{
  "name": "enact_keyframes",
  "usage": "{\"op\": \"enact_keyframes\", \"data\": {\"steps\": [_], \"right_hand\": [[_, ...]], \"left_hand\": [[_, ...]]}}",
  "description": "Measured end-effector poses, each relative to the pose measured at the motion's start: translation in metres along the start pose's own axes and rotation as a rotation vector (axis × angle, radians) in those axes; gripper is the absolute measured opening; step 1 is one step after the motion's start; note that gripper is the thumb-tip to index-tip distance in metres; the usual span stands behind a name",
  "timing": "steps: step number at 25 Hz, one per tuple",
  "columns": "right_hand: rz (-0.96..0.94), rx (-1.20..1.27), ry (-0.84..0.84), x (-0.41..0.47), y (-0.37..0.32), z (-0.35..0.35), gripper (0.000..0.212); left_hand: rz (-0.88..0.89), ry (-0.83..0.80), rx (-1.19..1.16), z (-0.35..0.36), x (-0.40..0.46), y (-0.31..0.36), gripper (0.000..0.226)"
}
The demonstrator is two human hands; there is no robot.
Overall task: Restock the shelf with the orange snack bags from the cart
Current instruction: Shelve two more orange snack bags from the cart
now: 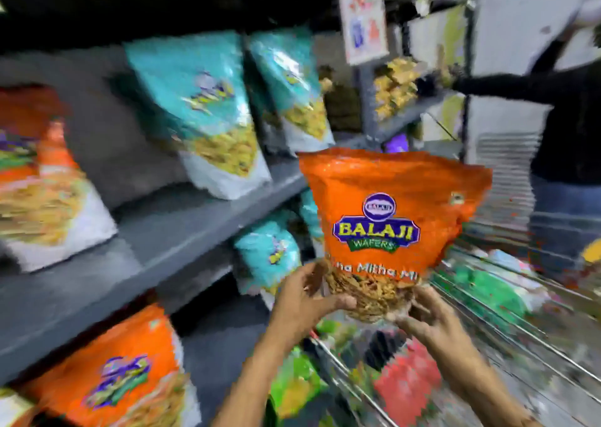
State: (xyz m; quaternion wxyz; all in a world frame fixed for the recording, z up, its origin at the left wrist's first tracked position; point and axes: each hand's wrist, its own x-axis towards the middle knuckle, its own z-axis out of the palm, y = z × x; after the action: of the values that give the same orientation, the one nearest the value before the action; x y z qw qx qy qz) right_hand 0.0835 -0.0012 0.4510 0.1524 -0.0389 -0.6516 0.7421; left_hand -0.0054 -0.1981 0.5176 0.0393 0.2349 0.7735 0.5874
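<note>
An orange snack bag (390, 218) with a Balaji Wafers logo stands upright in mid-air, above the wire cart (507, 322) and just right of the grey shelf (156, 231). My left hand (305, 299) grips its lower left corner. My right hand (426, 316) holds its bottom right edge. On the shelf, another orange bag (39, 179) leans at the far left, with a bare stretch of shelf to its right. A third orange bag (113, 371) sits on the level below.
Two teal snack bags (201, 111) lean on the shelf's far part, and more teal bags (270, 254) stand below. The cart holds green and red packets (406, 384). Another person in a black sleeve (520, 84) reaches toward a shelf at the back right.
</note>
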Motion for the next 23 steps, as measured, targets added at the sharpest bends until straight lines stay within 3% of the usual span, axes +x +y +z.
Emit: {"op": "enact_keyframes", "data": {"steps": [4,8,11,13,16,20,23], "right_hand": [[-0.235,0.042,-0.288,0.025,-0.093,0.12,0.078],[-0.396,0.057,-0.539,0.036,-0.149,0.225,0.057],[-0.451,0.073,-0.686,0.039,-0.161,0.295,0.055],[-0.45,0.048,-0.767,0.041,-0.159,0.338,0.05],[-0.435,-0.017,-0.875,0.049,-0.146,0.393,0.043],[-0.372,-0.055,-0.984,0.059,-0.133,0.447,0.046],[-0.312,-0.081,-1.055,0.062,-0.125,0.47,0.047]], "left_hand": [[0.147,0.331,0.052,-0.125,-0.048,0.08,0.041],[0.219,0.627,0.119,-0.218,-0.1,0.123,0.054],[0.208,0.774,0.202,-0.27,-0.139,0.13,0.049],[0.179,0.867,0.215,-0.297,-0.161,0.124,0.043],[0.117,0.954,0.216,-0.327,-0.18,0.107,0.055],[0.046,1.03,0.258,-0.363,-0.189,0.083,0.036],[0.004,1.084,0.302,-0.379,-0.192,0.065,0.062]]}}
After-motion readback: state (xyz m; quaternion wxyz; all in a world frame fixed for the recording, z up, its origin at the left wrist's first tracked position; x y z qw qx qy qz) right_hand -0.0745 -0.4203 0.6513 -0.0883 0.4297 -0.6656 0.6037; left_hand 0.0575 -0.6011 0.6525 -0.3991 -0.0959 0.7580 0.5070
